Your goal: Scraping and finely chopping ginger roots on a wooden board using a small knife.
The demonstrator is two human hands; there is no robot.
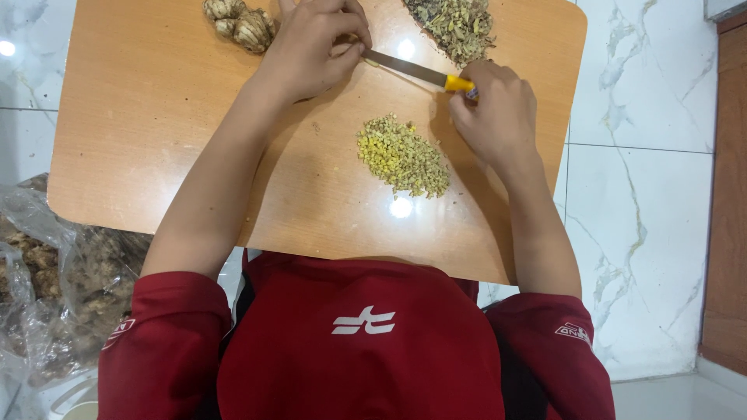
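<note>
The right hand [494, 109] is closing its grip around the yellow-handled steel knife [416, 72], while the left hand [311, 47] is curling over something hidden at the blade tip, steadying it on the wooden bench [156, 117] above the pile of yellow-green chopped bits [402, 155].

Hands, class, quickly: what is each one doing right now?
Left hand: closed over something small against the knife blade; what it is cannot be told.
Right hand: closed on the knife's yellow handle.
</note>
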